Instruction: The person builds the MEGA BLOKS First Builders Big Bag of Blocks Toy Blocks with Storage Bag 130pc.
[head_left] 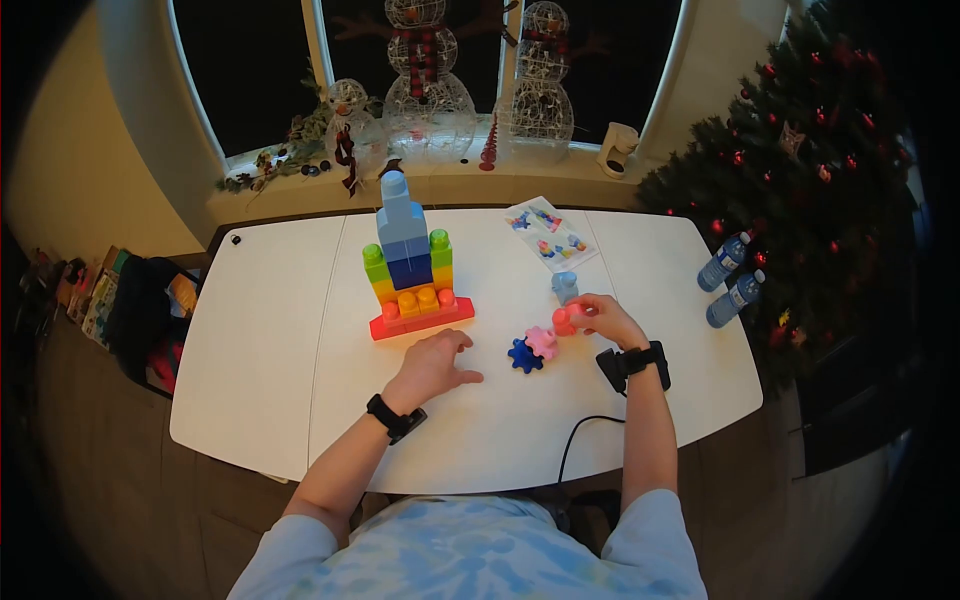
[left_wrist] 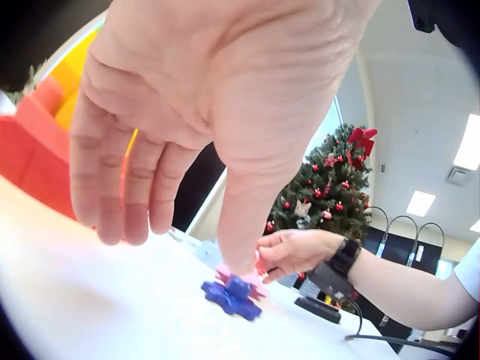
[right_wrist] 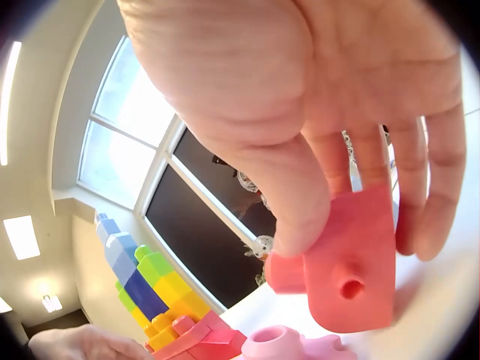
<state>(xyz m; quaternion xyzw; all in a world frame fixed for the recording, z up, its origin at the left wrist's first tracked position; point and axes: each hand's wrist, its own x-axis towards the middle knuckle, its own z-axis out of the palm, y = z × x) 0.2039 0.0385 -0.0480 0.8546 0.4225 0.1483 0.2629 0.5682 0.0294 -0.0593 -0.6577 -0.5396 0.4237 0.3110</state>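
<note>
Between thumb and fingers, my right hand point(head_left: 608, 320) pinches a coral-red toy block point(right_wrist: 352, 262) with a small hollow peg on its face. Just left of it on the white table lie a pink gear piece point(head_left: 541, 343) and a dark blue gear piece point(head_left: 524, 357), their edges meeting. A light blue block point(head_left: 565, 286) stands behind the right hand. My left hand point(head_left: 428, 370) holds nothing; its fingers are loosely bent, thumb apart, in front of a tower of stacked blocks point(head_left: 408, 270) with a red base and a light blue top.
A printed picture sheet point(head_left: 551, 232) lies at the table's back. Two water bottles point(head_left: 735, 298) are at the right edge. A black cable point(head_left: 572, 440) runs over the front edge. A decorated Christmas tree point(head_left: 790, 170) stands beyond the right side; wire snowmen point(head_left: 430, 110) line the windowsill.
</note>
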